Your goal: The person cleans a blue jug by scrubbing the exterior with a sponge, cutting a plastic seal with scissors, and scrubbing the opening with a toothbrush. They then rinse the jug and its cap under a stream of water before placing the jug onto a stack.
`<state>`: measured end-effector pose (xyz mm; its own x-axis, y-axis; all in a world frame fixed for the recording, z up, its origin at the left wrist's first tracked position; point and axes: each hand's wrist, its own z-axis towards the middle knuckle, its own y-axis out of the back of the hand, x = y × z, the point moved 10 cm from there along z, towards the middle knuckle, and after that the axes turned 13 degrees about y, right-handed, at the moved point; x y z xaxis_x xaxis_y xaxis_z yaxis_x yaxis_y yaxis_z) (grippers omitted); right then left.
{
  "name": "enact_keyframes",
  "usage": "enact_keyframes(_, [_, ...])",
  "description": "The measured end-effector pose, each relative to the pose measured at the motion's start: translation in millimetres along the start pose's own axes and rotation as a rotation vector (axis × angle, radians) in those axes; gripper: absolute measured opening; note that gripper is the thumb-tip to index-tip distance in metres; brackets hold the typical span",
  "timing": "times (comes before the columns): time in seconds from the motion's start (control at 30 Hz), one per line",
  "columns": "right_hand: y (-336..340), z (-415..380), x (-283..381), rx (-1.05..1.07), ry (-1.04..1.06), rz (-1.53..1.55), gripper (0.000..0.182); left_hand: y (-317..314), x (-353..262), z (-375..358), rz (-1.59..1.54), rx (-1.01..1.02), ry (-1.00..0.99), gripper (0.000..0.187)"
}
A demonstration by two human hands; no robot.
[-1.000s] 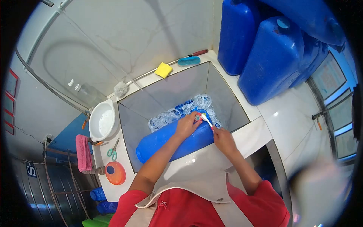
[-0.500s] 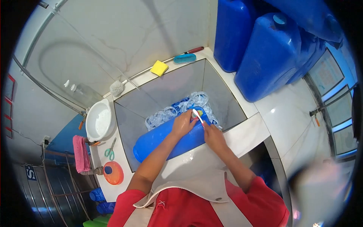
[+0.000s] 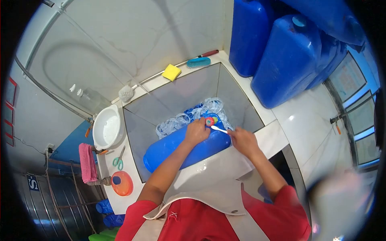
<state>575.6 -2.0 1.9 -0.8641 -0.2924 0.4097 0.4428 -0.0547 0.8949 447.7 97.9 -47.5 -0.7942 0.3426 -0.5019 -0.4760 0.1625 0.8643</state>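
Observation:
A blue water jug [image 3: 167, 147] lies on its side along the front of the grey sink. My left hand [image 3: 197, 131] is closed on its top end, beside a red spout [image 3: 209, 121] with some yellow-green next to it; the exact grip is hidden under the fingers. In my right hand [image 3: 243, 141] is a white toothbrush [image 3: 219, 129], held by its handle, with the head pointing left just below the spout. Behind the jug, a heap of pale rings and blue pieces [image 3: 177, 122] rests in the sink [image 3: 241, 108].
Tall blue jugs [image 3: 283, 60] stand at the back right. Along the rear ledge lie a yellow sponge [image 3: 171, 72], a blue scrub brush [image 3: 198, 62] and a long-handled brush [image 3: 126, 93]. At left are a white basin [image 3: 107, 127], scissors [image 3: 118, 162] and an orange bowl [image 3: 122, 183].
My right hand has moved right and slightly down with the toothbrush, drawing its head off the spout. The red spout now shows more fully. My left hand stays at the jug's end.

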Motion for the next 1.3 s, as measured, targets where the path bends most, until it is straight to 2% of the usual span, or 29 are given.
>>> enact_keyframes(0.1, [-16.3, 46.4, 8.1, 0.086, 0.217, -0.273, 0.02, -2.5, 3.3, -2.6, -0.043, -0.018, 0.052, 0.028])
enact_keyframes(0.2, [-11.1, 71.6, -20.0, 0.121, 0.324, -0.289, 0.019, 23.3, -6.9, -7.6, -0.18, -0.161, -0.138, 0.03])
enact_keyframes(0.23, [-4.8, 77.3, -26.5, 0.113, 0.329, -0.289, 0.019, 23.6, -6.0, -6.8, -0.174, -0.168, -0.14, 0.03])
enact_keyframes(0.3, [-1.6, 76.6, -43.1, 0.256, 0.239, -0.314, 0.024, 26.8, -1.2, -6.3, -0.28, -0.205, -0.046, 0.022])
enact_keyframes(0.33, [-7.5, 76.0, -41.9, 0.261, 0.232, -0.314, 0.024, 24.9, -3.5, -6.2, -0.285, -0.198, -0.047, 0.022])
enact_keyframes(0.4, [-18.9, 79.0, -13.1, 0.174, 0.447, -0.333, 0.022, 14.7, 6.4, 1.4, -0.232, -0.127, 0.103, 0.03])
enact_keyframes(0.43, [-15.0, 79.2, -19.6, 0.174, 0.447, -0.333, 0.022, 15.2, 5.6, 1.6, -0.232, -0.127, 0.103, 0.03])
enact_keyframes(0.5, [-20.3, 79.9, -69.3, 0.448, 0.125, -0.119, 0.021, 4.0, 5.5, 2.4, -0.102, 0.034, 0.154, 0.032])
enact_keyframes(0.53, [-10.8, 85.9, -73.1, 0.448, 0.135, -0.119, 0.021, 6.8, 6.5, 2.7, -0.101, 0.028, 0.16, 0.032])
enact_keyframes(0.6, [7.8, 84.4, -82.4, 0.5, -0.025, 0.025, 0.024, 9.9, -0.8, -1.4, -0.187, -0.009, 0.075, 0.031])
enact_keyframes(0.63, [-5.4, 88.2, -88.7, 0.499, -0.028, 0.024, 0.024, 9.1, -1.3, -0.7, -0.188, -0.007, 0.072, 0.031])
enact_keyframes(0.7, [-42.3, 101.8, -56.3, 0.522, 0.207, 0.154, 0.026, 29.8, -21.6, -12.5, -0.215, -0.21, -0.153, 0.033])
enact_keyframes(0.8, [-45.4, 111.7, -68.5, 0.685, 0.095, 0.055, 0.027, 39.6, -27.2, -18.1, -0.093, -0.322, -0.233, 0.039])
enact_keyframes(0.83, [-48.1, 111.5, -77.7, 0.773, 0.037, 0.036, 0.026, 40.0, -26.0, -19.2, -0.086, -0.325, -0.228, 0.039])
enact_keyframes(0.9, [-32.9, 117.4, -75.8, 0.743, 0.048, -0.017, 0.027, 33.5, -5.8, -10.6, -0.173, -0.278, 0.024, 0.041])
enact_keyframes(0.93, [-22.3, 121.3, -76.9, 0.708, 0.049, -0.067, 0.027, 20.1, -5.2, -5.8, -0.079, -0.151, 0.044, 0.039])
enact_keyframes(0.97, [-12.8, 118.7, -61.7, 0.711, 0.053, -0.071, 0.027, 19.0, -3.9, -4.4, -0.083, -0.155, 0.048, 0.039])
enact_keyframes(1.03, [15.1, 121.7, -6.3, 0.562, 0.198, -0.174, 0.024, 17.1, -4.1, -5.4, -0.068, -0.195, 0.019, 0.038])
enact_keyframes(1.17, [16.7, 124.5, 13.3, 0.631, 0.216, -0.332, 0.021, 22.3, -4.8, -8.8, -0.104, -0.229, -0.04, 0.037])
enact_keyframes(1.23, [5.6, 114.6, 30.5, 0.772, 0.331, -0.428, 0.022, 22.7, -2.9, -9.3, -0.147, -0.18, 0.008, 0.034])
enact_keyframes(1.3, [1.9, 124.2, 33.7, 0.732, 0.353, -0.459, 0.023, 22.1, -1.0, -10.1, -0.111, -0.191, 0.003, 0.034])
